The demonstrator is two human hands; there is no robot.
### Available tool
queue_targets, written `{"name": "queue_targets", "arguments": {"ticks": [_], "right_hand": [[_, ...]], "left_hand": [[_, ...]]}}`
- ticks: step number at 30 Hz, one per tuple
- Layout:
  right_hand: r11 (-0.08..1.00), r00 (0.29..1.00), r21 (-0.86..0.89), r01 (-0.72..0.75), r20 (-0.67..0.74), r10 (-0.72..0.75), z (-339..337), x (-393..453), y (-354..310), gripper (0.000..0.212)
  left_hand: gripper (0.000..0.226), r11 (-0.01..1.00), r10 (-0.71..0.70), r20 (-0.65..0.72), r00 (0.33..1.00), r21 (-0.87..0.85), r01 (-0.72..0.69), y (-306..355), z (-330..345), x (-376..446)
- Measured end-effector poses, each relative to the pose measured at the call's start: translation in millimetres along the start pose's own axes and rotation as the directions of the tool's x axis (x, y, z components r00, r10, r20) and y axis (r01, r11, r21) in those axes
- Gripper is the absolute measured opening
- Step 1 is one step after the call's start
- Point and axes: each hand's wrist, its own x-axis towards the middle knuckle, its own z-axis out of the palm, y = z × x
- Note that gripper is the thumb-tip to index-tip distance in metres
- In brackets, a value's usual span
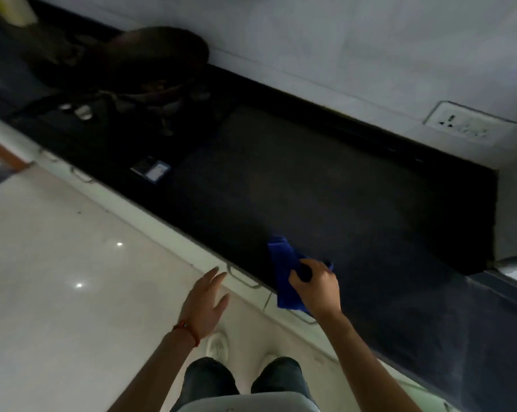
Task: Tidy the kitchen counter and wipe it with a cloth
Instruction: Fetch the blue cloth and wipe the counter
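Note:
The dark kitchen counter [325, 188] runs diagonally from upper left to lower right. My right hand [318, 288] grips a blue cloth [284, 263] at the counter's front edge; part of the cloth lies on the counter and part hangs over the edge. My left hand [205, 301], with a red thread on the wrist, hovers open in front of the white drawer fronts, holding nothing.
A dark pan [153, 58] sits on a gas stove [108, 114] at the upper left. A small box [151, 171] lies on the counter near the stove. A wall socket [468, 123] is on the white wall. White drawer fronts with handles [242, 278] are below the counter.

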Motion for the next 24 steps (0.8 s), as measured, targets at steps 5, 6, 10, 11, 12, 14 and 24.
{"name": "queue_targets", "arguments": {"ticks": [5, 6, 10, 11, 12, 14, 24], "right_hand": [[0.975, 0.943, -0.008, 0.222, 0.257, -0.213, 67.2, -8.1, -75.5, 0.036], [0.968, 0.924, -0.02, 0.25, 0.304, -0.232, 81.3, -10.6, -89.3, 0.036], [0.926, 0.864, -0.099, 0.364, 0.406, -0.296, 143.1, -19.5, -137.9, 0.034], [0.921, 0.857, -0.11, 0.373, 0.421, -0.297, 158.8, -22.3, -150.2, 0.034], [0.918, 0.849, -0.116, 0.38, 0.437, -0.296, 174.4, -25.2, -162.5, 0.033], [0.909, 0.829, -0.127, 0.398, 0.474, -0.297, 207.2, -27.8, -185.2, 0.033], [0.861, 0.789, -0.224, 0.456, 0.549, -0.275, 334.0, -19.5, -273.7, 0.035]], "left_hand": [[0.044, 0.885, -0.424, -0.099, 0.9, -0.255, 0.389, -91.0, -39.6, -71.5], [0.037, 0.837, -0.504, -0.114, 0.856, -0.312, 0.451, -109.6, -45.0, -86.4], [0.026, 0.632, -0.724, -0.091, 0.684, -0.484, 0.605, -180.6, -57.5, -146.1], [0.025, 0.605, -0.75, -0.074, 0.658, -0.48, 0.635, -198.1, -59.3, -161.9], [0.025, 0.57, -0.778, -0.065, 0.625, -0.493, 0.658, -216.4, -60.5, -177.0], [0.022, 0.469, -0.833, -0.035, 0.553, -0.574, 0.671, -255.9, -59.8, -205.3], [0.016, 0.085, -0.929, 0.139, 0.344, -0.823, 0.562, -367.2, -108.5, -257.5]]}}
